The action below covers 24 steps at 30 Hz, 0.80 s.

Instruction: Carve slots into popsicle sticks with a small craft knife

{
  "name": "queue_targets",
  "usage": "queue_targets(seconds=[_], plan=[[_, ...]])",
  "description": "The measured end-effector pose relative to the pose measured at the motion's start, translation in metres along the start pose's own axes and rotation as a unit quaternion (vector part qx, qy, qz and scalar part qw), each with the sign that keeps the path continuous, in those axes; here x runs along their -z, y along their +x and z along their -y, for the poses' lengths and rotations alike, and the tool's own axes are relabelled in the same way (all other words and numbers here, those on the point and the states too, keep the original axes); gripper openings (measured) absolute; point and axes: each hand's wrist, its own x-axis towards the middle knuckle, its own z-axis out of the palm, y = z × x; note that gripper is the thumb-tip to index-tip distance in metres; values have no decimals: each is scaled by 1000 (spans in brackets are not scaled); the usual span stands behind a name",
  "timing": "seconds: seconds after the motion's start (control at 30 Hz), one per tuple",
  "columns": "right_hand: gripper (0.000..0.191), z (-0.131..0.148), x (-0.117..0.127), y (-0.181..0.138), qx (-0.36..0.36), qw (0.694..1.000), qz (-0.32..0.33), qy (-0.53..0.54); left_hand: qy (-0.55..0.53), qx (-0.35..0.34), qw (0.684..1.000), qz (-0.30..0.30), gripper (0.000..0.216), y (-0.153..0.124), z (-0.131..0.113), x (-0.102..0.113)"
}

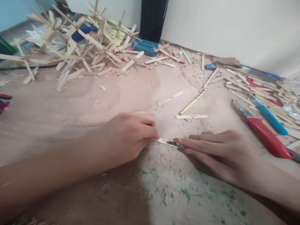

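Note:
My left hand (133,134) is closed in a pinch on one end of a pale craft stick (162,141) low over the tabletop. At the stick's other end, my right hand (215,150) pinches a small dark, flat piece that looks like a blade (172,143). This piece lies against the stick; my right fingertips hide the rest of both. Just beyond my hands rests a craft stick with a notch cut in its middle (192,117). Behind it are a patterned yellow pencil (193,102) and another notched stick (170,98).
A tangled heap of craft sticks (93,40) covers the back left. On the right lie a red utility knife (269,136), a blue pen-like tool (270,117) and loose sticks (257,87). A black upright object (153,20) stands at the back by a white wall (222,28).

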Motion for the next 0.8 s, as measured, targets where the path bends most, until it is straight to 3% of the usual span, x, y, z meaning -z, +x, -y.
queue_targets(seconds=[0.5,0.8], plan=[[27,-1,-2,-3,-5,1000,-1,-11,-6,0,1000,-8,36,0,0,-1],[28,3,-7,-4,0,999,-6,-43,6,7,1000,19,34,4,-4,5]])
